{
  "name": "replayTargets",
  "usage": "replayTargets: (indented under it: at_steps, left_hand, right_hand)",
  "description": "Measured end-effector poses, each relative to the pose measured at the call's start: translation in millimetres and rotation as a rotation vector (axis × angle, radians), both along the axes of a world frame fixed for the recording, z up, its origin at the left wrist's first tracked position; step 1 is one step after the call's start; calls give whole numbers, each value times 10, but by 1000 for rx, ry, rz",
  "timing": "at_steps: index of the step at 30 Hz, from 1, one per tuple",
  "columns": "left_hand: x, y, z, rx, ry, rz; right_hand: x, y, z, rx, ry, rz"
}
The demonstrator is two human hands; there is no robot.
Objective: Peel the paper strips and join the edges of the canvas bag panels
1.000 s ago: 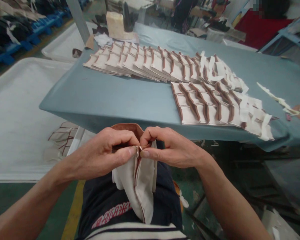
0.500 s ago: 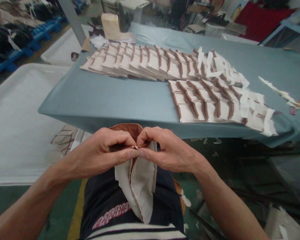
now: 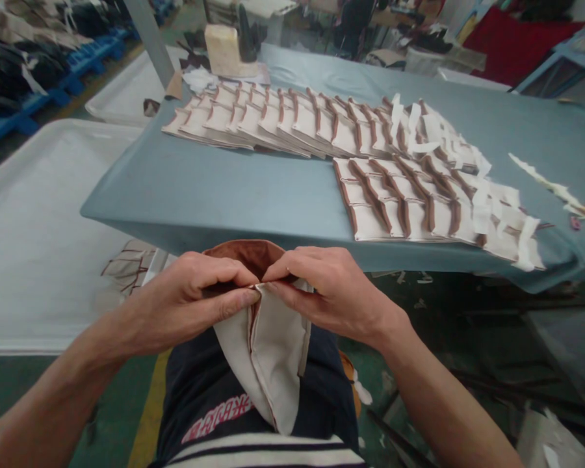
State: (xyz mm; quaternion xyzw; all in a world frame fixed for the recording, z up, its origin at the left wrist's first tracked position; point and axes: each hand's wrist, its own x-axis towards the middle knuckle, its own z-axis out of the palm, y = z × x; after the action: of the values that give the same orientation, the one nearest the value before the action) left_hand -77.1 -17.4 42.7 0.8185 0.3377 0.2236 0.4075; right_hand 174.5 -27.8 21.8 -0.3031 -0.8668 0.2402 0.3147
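Observation:
A cream fabric pouch (image 3: pixel 279 351) with a brown lining hangs over my lap, its seam running down the middle. My left hand (image 3: pixel 209 286) pinches its upper edge just left of that seam, thumb in front and fingers behind. Close beside it, my right hand (image 3: pixel 322 286) grips the same edge on the right, thumb and forefinger closed on the cloth. Between and behind both hands the brown lining (image 3: pixel 246 252) bulges up along the far side of the opening. The fingertips inside the pouch are partly hidden.
Ahead is a table with a blue-grey cover (image 3: pixel 214 188). Overlapping cream pieces with brown edges (image 3: pixel 292 120) lie along it, with a second row (image 3: pixel 400 201) nearer right. White strips (image 3: pixel 482 208) lie on their right ends. A large white tray (image 3: pixel 39 240) stands at left.
My fingers have shifted slightly along the pouch's edge, and my hands are a little farther apart at the thumbs. The pouch opening looks wider. The view has moved slightly.

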Motion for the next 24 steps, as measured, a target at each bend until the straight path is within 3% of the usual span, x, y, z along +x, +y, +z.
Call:
replayTargets:
  at_steps: [4,9,14,24]
  left_hand:
    - [-21,-21,-20,4,3,-3]
    - [-33,-49,-50,101,52,30]
    - [-88,-41,-73,140,100,70]
    - [-114,-65,-3,232,113,131]
  right_hand:
    - [-81,-49,9,132,-28,-75]
    - [-177,-50,-30,11,28,-101]
    - [-245,-33,-50,39,-49,-89]
    - [-342,8,120,-224,-86,-103]
